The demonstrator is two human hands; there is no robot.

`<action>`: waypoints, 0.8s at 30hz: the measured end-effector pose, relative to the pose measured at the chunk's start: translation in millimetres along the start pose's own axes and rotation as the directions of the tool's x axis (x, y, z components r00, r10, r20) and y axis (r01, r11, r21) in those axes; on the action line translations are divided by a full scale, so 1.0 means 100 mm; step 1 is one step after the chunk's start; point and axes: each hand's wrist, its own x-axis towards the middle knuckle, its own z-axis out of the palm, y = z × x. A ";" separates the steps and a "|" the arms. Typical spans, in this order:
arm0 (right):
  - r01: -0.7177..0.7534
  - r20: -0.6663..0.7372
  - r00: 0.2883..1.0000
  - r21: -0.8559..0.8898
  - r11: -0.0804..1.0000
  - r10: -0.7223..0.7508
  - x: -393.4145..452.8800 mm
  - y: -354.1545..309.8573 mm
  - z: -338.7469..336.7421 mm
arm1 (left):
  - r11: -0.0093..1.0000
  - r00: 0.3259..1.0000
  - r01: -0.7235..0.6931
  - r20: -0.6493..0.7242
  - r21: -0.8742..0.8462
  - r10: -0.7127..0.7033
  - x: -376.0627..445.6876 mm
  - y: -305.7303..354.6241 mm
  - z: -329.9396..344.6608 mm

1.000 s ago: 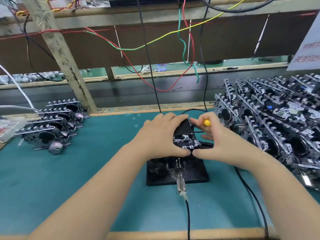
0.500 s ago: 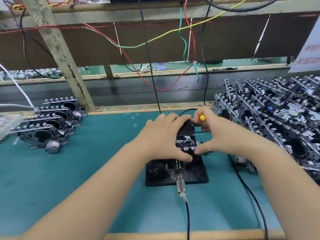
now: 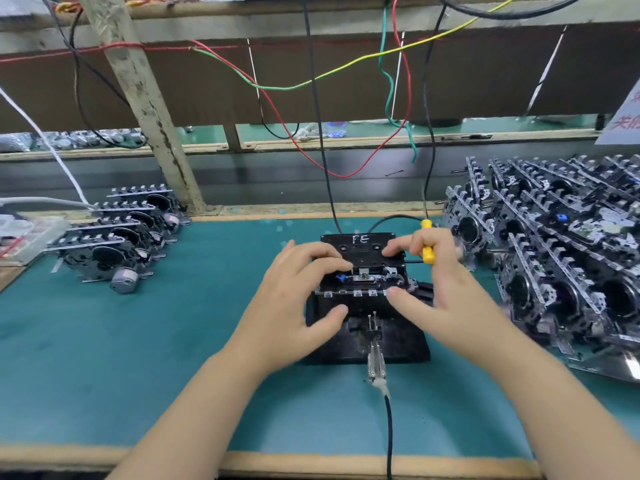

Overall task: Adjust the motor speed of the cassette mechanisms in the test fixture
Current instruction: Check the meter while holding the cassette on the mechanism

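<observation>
- Teal matting covers the table (image 3: 104, 358), and the black test fixture (image 3: 398, 344) sits at its middle with a cassette mechanism (image 3: 362, 282) seated in it.
- My left hand (image 3: 294, 310) lies spread over the mechanism's left side, fingertips on top, thumb at the front edge.
- My right hand (image 3: 446, 289) grips a yellow-handled screwdriver (image 3: 427, 251) in its curled outer fingers, while the forefinger touches the cassette marked "FE" (image 3: 360, 242) and the thumb presses the front edge.
- More cassette mechanisms stand in a short row (image 3: 114, 237) at far left and a large pile (image 3: 561, 247) at right.
- A black cable (image 3: 389, 434) runs from the fixture's front toward me.
</observation>
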 end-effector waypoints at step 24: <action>0.027 -0.174 0.985 0.267 0.963 0.020 -0.11 0.22 0.23 | 0.953 0.939 0.205 -0.231 -0.222 -0.255 -0.04 0.19 0.46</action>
